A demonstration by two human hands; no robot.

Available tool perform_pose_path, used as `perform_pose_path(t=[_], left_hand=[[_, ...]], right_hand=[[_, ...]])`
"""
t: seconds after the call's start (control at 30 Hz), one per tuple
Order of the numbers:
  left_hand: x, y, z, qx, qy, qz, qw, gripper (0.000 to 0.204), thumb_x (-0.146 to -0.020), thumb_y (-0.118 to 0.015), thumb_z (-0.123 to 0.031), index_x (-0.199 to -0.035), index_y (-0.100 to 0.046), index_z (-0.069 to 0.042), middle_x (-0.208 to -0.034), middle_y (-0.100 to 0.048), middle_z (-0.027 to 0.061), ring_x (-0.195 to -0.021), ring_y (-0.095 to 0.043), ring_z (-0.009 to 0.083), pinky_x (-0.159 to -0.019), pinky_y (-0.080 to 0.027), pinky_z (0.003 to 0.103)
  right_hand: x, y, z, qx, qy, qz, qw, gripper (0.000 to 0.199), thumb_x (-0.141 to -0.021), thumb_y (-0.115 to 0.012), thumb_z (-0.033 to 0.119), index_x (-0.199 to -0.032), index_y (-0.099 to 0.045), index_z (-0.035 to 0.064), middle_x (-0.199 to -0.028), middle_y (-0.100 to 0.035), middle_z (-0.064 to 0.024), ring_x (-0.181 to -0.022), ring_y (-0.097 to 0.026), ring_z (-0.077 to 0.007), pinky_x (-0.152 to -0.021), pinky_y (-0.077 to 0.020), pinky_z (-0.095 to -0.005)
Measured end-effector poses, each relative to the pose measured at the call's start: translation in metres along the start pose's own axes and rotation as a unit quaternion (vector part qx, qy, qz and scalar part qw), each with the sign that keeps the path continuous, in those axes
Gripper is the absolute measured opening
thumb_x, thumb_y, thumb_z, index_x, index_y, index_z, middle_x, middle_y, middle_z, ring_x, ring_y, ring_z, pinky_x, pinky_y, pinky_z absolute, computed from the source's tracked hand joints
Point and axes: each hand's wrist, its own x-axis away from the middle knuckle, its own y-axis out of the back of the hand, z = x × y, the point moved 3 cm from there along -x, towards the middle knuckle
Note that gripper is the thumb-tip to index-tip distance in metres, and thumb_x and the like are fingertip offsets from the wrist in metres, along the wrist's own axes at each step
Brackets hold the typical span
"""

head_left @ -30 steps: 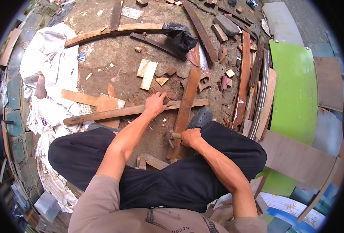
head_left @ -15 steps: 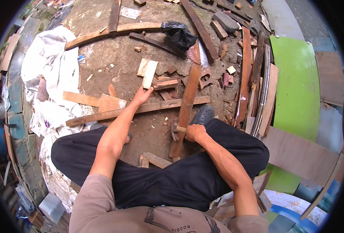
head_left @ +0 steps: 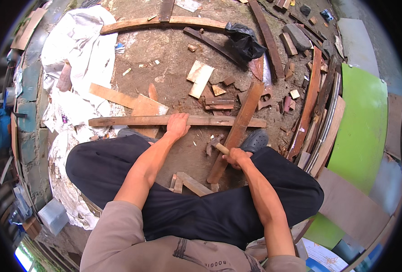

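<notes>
Squatting worker: left hand (head_left: 178, 125) pressed flat, fingers spread, on 1 long wooden slat (head_left: 174, 121) lying across the dirt; right hand (head_left: 236, 158) fisted round a hammer (head_left: 215, 145), whose swing, if misjudged, could strike the bracing fingers.

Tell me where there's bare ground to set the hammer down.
Bare dirt lies between the curved plank and the long slat under the left hand, left of the pale offcuts. Right of the diagonal board, by the right hand, scraps crowd it.
</notes>
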Motion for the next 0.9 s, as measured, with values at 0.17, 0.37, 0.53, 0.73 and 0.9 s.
perform_pose_path(t=[0.17,0.37,0.53,0.73,0.9], left_hand=[[0.012,0.001,0.005,0.02,0.018,-0.029,0.999,0.066,-0.08,-0.074,-0.035,-0.133,-0.052,-0.003,-0.136,-0.053,0.0166,-0.133,-0.043,0.0318,-0.112,-0.029,0.045],[0.03,0.013,-0.003,0.089,0.091,-0.234,0.964,0.063,-0.081,-0.073,-0.039,-0.128,-0.053,-0.003,-0.13,-0.052,0.0149,-0.129,-0.042,0.0327,-0.11,-0.029,0.047],[0.019,-0.072,0.02,0.626,0.593,-0.206,0.463,0.107,-0.073,-0.071,-0.07,-0.145,-0.032,-0.002,-0.144,-0.038,0.0229,-0.133,-0.04,0.0339,-0.108,-0.038,0.049],[-0.025,-0.09,0.035,0.771,0.514,-0.062,0.371,0.092,-0.078,-0.074,-0.055,-0.144,-0.034,-0.006,-0.141,-0.043,0.0183,-0.126,-0.048,0.0357,-0.104,-0.045,0.047],[-0.017,-0.079,0.031,0.759,0.52,-0.159,0.359,0.065,-0.083,-0.073,-0.031,-0.135,-0.043,-0.006,-0.133,-0.052,0.0141,-0.114,-0.059,0.0352,-0.098,-0.05,0.047]], right_hand=[[-0.011,0.013,-0.005,-0.07,-0.06,-0.02,0.996,0.066,-0.086,-0.065,0.052,-0.128,-0.057,0.0024,-0.115,-0.066,-0.0214,-0.108,-0.064,-0.0374,-0.092,-0.05,-0.0463],[-0.027,0.032,-0.024,-0.235,-0.206,-0.272,0.91,0.107,-0.079,-0.072,0.055,-0.15,-0.014,0.0005,-0.134,-0.051,-0.0253,-0.122,-0.053,-0.0437,-0.1,-0.0433,-0.0535],[-0.053,0.021,-0.022,-0.353,-0.068,-0.255,0.898,0.117,-0.076,-0.076,0.048,-0.149,0.001,-0.0007,-0.13,-0.052,-0.0339,-0.12,-0.054,-0.0444,-0.103,-0.0427,-0.0442],[-0.05,0.022,-0.026,-0.366,-0.15,-0.229,0.89,0.091,-0.076,-0.075,0.04,-0.136,-0.019,0.0,-0.12,-0.058,-0.0334,-0.113,-0.059,-0.0455,-0.099,-0.0455,-0.0466],[-0.038,0.02,-0.039,-0.428,-0.208,-0.269,0.837,0.088,-0.074,-0.076,0.038,-0.135,-0.026,-0.0002,-0.124,-0.057,-0.0328,-0.116,-0.057,-0.0443,-0.101,-0.0444,-0.0459]])
